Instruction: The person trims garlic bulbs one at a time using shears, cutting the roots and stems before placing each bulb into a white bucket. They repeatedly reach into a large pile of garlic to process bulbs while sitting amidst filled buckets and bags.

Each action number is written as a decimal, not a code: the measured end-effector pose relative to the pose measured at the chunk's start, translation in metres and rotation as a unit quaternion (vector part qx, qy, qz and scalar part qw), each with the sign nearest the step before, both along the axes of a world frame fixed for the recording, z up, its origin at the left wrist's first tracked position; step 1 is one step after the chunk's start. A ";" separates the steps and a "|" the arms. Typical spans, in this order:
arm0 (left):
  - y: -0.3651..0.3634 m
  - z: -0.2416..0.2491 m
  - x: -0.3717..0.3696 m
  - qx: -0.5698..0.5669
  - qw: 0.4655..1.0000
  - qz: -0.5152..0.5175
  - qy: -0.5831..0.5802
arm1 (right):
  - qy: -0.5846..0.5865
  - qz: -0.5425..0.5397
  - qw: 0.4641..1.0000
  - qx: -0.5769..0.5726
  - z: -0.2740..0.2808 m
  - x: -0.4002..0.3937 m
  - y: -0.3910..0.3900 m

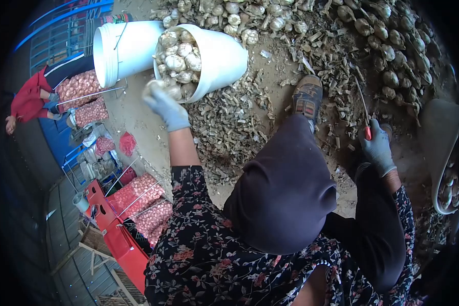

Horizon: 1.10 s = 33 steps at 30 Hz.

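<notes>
My left hand (169, 109), in a grey glove, reaches to the mouth of a white bucket (224, 61) heaped with garlic bulbs (176, 62). Its pale fingertips are smeared by motion, so I cannot make out whether a bulb is among them. On the other side, my right hand (378, 150), also gloved, is closed around the red handle of a long, thin-bladed knife (363, 104). The blade points away from me, over cut garlic stems (336, 84) strewn on the ground.
A second white bucket (132, 48) stands beside the full one. Garlic with stems (392, 51) lies piled at the far right, more bulbs (234, 20) ahead. Net sacks of garlic (137, 196) line the left side, near a person in red (30, 97). A pale container (441, 148) sits right.
</notes>
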<state>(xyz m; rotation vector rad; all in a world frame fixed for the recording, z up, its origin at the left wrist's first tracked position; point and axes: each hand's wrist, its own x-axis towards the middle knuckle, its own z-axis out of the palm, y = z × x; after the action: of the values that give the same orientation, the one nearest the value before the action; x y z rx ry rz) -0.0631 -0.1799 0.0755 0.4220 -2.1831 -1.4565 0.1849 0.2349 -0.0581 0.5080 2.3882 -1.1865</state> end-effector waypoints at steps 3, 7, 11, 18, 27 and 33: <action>-0.018 -0.036 0.001 -0.343 0.932 0.055 -0.099 | -0.008 -0.015 1.000 -0.009 -0.004 0.000 0.000; 0.012 -0.029 0.012 -0.100 0.995 0.015 -0.009 | -0.031 -0.025 0.999 -0.019 -0.006 0.006 0.006; -0.001 -0.015 0.026 -0.383 0.923 -0.009 -0.006 | 0.004 -0.042 0.999 -0.015 -0.008 0.011 0.007; 0.013 -0.033 0.007 -0.596 0.794 -0.005 -0.115 | -0.128 -0.043 0.991 -0.022 -0.005 -0.006 0.013; 0.276 -0.073 -0.045 -0.416 0.764 -0.492 0.029 | -0.123 -0.094 0.987 -0.043 -0.005 -0.004 0.025; 0.377 -0.189 -0.072 -0.550 0.593 -0.555 -0.195 | -0.141 -0.088 0.985 -0.052 0.001 -0.009 0.027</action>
<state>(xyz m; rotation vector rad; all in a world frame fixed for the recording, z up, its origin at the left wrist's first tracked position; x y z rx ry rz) -0.1347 0.1968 -0.1134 -1.3972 -3.3103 0.0774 0.1762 0.2617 -0.0573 0.8079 2.0647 -1.2155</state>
